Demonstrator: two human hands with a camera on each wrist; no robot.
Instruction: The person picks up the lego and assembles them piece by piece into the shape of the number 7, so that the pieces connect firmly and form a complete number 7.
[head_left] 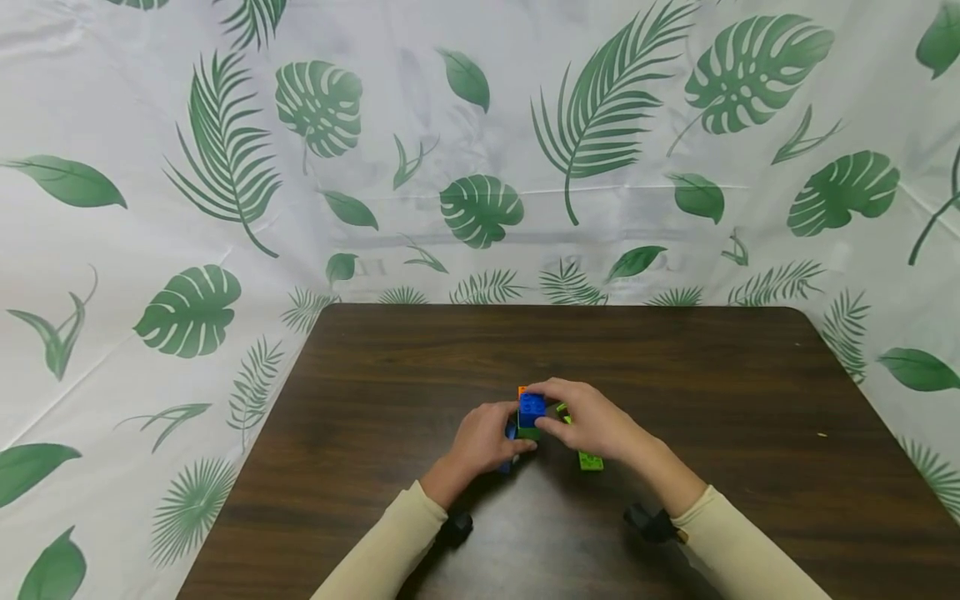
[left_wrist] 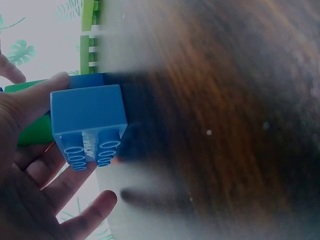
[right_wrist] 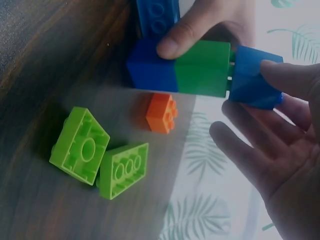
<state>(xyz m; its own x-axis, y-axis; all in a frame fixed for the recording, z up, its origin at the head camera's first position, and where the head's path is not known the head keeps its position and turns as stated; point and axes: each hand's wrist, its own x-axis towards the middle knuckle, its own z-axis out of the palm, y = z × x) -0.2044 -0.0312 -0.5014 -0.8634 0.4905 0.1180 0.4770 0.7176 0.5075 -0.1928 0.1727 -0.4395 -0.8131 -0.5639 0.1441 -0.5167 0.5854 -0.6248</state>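
Observation:
My left hand point(head_left: 483, 437) grips the lower part of an upright stack, a green brick point(right_wrist: 202, 67) on a dark blue brick point(right_wrist: 152, 65). Its thumb presses near the seam between those two bricks. My right hand point(head_left: 596, 422) pinches a blue brick point(right_wrist: 255, 77) between thumb and fingers at the top of the green one. A narrow gap with studs shows between them in the right wrist view. Beside the stack, on the left hand's side, is a longer blue brick point(left_wrist: 90, 110) with studs. The fingers partly hide the stack in the head view.
A small orange brick point(right_wrist: 161, 113) lies beyond the stack on the dark wooden table point(head_left: 420, 358). Two lime green bricks, one by the right hand point(right_wrist: 80, 145) and another point(right_wrist: 125, 170), lie tipped with hollow undersides showing. A leaf-patterned cloth point(head_left: 405, 108) hangs behind.

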